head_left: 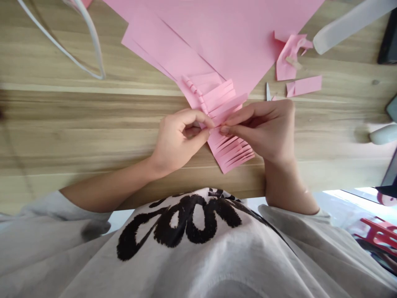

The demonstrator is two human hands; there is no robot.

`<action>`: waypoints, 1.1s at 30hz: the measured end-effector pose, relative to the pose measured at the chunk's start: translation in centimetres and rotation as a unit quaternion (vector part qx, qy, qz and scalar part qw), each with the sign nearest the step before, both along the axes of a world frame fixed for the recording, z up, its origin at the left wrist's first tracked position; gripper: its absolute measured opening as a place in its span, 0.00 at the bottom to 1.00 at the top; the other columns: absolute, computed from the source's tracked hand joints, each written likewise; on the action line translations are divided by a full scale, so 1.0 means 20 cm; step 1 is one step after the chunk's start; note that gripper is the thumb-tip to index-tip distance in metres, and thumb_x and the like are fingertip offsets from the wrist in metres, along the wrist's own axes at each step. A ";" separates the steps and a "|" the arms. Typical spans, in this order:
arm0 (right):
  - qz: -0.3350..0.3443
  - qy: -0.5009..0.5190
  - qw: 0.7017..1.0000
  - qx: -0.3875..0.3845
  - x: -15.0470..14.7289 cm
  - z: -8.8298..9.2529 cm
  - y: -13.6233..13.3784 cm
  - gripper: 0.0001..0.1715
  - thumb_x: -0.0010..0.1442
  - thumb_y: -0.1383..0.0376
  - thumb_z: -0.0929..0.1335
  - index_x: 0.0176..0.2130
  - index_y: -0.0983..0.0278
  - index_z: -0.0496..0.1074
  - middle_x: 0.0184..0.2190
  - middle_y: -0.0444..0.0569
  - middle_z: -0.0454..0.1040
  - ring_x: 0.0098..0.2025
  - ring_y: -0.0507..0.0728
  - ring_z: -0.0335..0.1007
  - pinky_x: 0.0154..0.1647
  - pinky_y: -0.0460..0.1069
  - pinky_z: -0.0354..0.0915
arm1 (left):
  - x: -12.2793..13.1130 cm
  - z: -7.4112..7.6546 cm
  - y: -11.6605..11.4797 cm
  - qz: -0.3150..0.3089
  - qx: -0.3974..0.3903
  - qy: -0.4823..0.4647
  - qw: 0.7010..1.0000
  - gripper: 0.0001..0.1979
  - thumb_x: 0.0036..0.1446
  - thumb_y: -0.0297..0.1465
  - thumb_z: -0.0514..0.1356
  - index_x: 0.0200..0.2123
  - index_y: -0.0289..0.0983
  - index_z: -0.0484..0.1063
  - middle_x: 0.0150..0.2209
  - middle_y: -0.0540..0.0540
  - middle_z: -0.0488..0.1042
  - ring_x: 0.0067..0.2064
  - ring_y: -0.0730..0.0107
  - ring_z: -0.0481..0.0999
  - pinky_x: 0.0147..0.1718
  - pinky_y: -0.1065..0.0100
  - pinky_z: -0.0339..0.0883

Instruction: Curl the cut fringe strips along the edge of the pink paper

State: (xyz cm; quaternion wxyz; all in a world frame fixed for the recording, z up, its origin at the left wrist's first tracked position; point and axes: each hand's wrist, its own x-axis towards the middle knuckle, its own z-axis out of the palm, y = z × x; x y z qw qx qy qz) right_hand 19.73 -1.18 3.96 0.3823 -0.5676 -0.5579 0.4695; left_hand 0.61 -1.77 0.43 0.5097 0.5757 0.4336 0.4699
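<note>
A pink paper piece cut into a fringe of several narrow strips (pixel 228 124) lies on the wooden table (pixel 77 120) near its front edge. My left hand (pixel 178 138) pinches one strip between thumb and forefinger at the fringe's left side. My right hand (pixel 266 126) meets it from the right, fingers pressed together on the same strip. A few strips near the top left of the fringe are curled into small rolls (pixel 194 89).
A large pink sheet (pixel 223 37) spreads across the back of the table. Pink scraps (pixel 293 58) and a small strip (pixel 305 86) lie to the right. A white curved cable (pixel 89 39) lies at back left, a white object (pixel 347 25) at back right.
</note>
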 end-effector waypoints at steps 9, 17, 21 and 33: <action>0.039 -0.008 0.999 0.000 -0.01 0.00 0.01 0.10 0.47 0.64 0.82 0.25 0.59 0.79 0.25 0.43 0.80 0.28 0.54 0.74 0.29 0.53 0.74 | 0.00 0.00 0.00 -0.006 -0.009 0.000 1.000 0.07 0.52 0.20 0.67 0.32 0.38 0.81 0.32 0.50 0.81 0.33 0.74 0.79 0.31 0.74 0.73; 0.047 0.017 0.999 0.017 -0.01 0.00 0.01 0.11 0.46 0.63 0.82 0.24 0.58 0.79 0.28 0.44 0.82 0.33 0.56 0.78 0.34 0.53 0.76 | 0.00 0.00 0.00 0.001 -0.013 -0.001 1.000 0.07 0.52 0.21 0.67 0.32 0.38 0.81 0.33 0.50 0.82 0.33 0.73 0.80 0.33 0.73 0.75; 0.052 0.002 0.999 0.015 0.00 0.00 0.01 0.08 0.49 0.68 0.81 0.26 0.59 0.81 0.29 0.44 0.83 0.33 0.56 0.79 0.35 0.53 0.77 | 0.00 0.01 0.00 0.003 -0.015 0.006 1.000 0.07 0.52 0.21 0.67 0.32 0.38 0.81 0.31 0.50 0.81 0.33 0.74 0.79 0.31 0.74 0.73; 0.049 0.017 0.999 0.011 0.00 -0.01 0.01 0.08 0.50 0.75 0.77 0.28 0.62 0.81 0.27 0.44 0.82 0.30 0.53 0.78 0.30 0.50 0.74 | -0.01 -0.01 0.00 -0.005 -0.013 -0.009 1.000 0.07 0.53 0.22 0.67 0.32 0.40 0.81 0.32 0.49 0.80 0.34 0.70 0.80 0.31 0.68 0.74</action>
